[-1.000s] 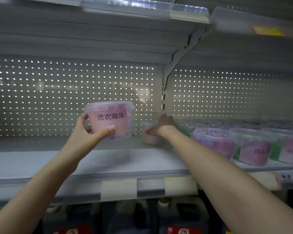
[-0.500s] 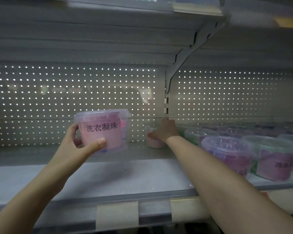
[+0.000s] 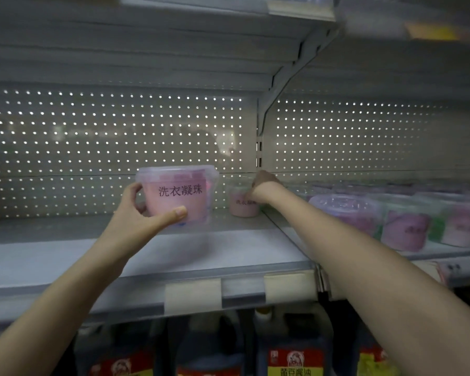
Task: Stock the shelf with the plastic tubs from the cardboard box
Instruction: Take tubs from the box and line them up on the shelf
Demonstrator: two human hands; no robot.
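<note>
Lid up and base down, the held tub (image 3: 178, 196) stands upright in the air above the shelf (image 3: 174, 256). Its label faces the camera and reads 洗衣凝珠 in dark characters on pink. The left hand (image 3: 136, 215) is clamped on it, thumb across the front and fingers round the left side. Further back, near the perforated back panel (image 3: 106, 147), the back tub (image 3: 242, 207) sits upright on the shelf with similar writing, too blurred to read. The right hand (image 3: 262, 187) lies over its top; whether it grips cannot be told. Against half a second ago, both hands keep their places, while dark bottles (image 3: 296, 354) with red and yellow labels have come into view below. Right of the right arm stands a row of tubs (image 3: 403, 230), pink and green.
</note>
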